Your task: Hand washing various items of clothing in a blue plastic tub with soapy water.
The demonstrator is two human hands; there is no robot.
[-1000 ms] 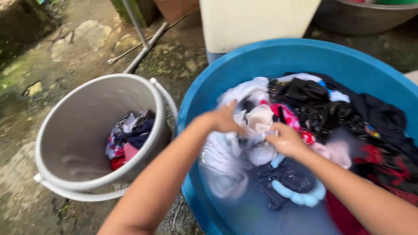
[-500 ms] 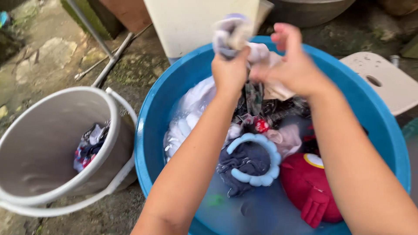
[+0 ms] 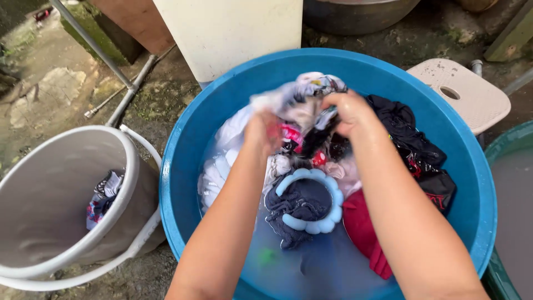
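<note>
Both of my hands grip a pale, wet garment (image 3: 300, 100) with a printed patch, bunched between them just above the water. My left hand (image 3: 262, 132) and my right hand (image 3: 347, 111) are closed on it, blurred by motion. Under them stands a big blue basin (image 3: 183, 144) of cloudy water with several soaking clothes: a black piece (image 3: 408, 139), a red piece (image 3: 363, 230), a dark blue piece (image 3: 300, 203) ringed by a light blue scalloped band (image 3: 311, 225), and white cloth (image 3: 214, 178).
A grey bucket (image 3: 39, 222) with a few wrung clothes (image 3: 102, 194) stands to the left on mossy ground. A cream container (image 3: 233, 30), a metal basin (image 3: 355, 14), a beige plastic stool (image 3: 463, 91) and a green tub (image 3: 513, 189) ring the basin. A pipe (image 3: 127, 91) lies behind.
My hands have come down from high above the basin to just over the clothes, still gripping the pale garment. The view has shifted, showing the stool and green tub.
</note>
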